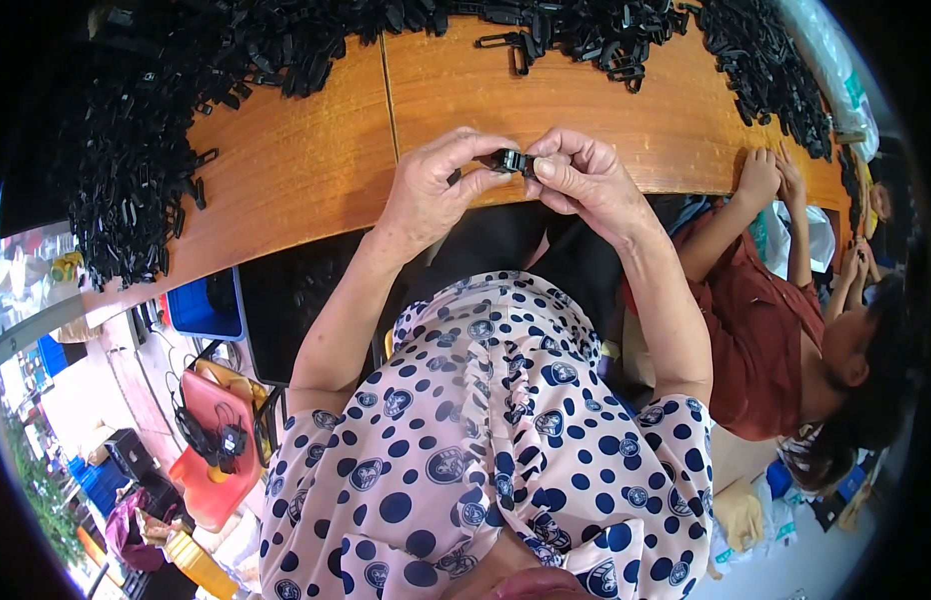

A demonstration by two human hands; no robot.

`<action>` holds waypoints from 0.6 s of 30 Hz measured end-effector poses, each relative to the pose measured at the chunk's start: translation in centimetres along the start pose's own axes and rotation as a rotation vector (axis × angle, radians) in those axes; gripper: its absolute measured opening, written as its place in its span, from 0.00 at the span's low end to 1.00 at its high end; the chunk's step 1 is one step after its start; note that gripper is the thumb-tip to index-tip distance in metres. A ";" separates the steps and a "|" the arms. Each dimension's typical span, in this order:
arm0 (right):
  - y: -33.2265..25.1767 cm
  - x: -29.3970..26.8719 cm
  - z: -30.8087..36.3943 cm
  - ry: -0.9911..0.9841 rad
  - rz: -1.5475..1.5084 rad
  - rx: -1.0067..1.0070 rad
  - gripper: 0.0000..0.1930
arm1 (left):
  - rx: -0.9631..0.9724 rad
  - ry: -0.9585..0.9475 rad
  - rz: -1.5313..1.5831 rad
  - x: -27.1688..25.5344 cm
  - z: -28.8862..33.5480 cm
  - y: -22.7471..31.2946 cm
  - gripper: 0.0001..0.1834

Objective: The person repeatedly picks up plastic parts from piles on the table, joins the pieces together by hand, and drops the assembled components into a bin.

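Just over the table's near edge, my two hands meet at a small black plastic buckle (510, 160). My left hand (433, 187) pinches its left end between thumb and fingers. The other end sits between the thumb and curled fingers of my right hand (589, 183). Whether it is one piece or two joined parts, I cannot tell. Loose black buckle parts lie heaped on the wooden table (466, 90): a big pile (131, 190) at the left and a smaller one (596, 35) at the far middle.
Another pile of black parts (761, 75) lies at the far right, beside clear plastic bags (836, 75). A person in a dark red shirt (761, 350) works at my right. A blue crate (206, 305) and a red stool (221, 440) stand at the left below the table.
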State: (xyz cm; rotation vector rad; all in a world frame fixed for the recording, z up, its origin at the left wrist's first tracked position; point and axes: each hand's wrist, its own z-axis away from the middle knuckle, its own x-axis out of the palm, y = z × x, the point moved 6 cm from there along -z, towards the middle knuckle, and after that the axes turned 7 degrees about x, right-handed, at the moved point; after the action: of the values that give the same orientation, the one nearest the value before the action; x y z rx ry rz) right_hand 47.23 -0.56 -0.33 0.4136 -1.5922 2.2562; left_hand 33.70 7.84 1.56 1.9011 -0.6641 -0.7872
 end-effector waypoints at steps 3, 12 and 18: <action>0.3 0.0 0.2 -0.038 -0.015 0.016 0.09 | 0.041 -0.039 -0.052 0.1 0.0 0.7 0.14; 0.5 0.1 0.2 -0.058 -0.073 0.013 0.08 | 0.057 -0.068 -0.175 0.2 0.0 0.9 0.15; 0.8 0.7 0.8 0.020 0.048 0.126 0.07 | 0.181 -0.067 -0.326 0.6 0.7 2.0 0.15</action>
State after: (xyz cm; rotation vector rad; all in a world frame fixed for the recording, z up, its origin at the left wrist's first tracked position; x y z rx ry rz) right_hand 46.29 -1.52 -0.43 0.3879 -1.4710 2.3976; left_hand 33.35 6.21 2.98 2.1894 -0.4833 -1.0280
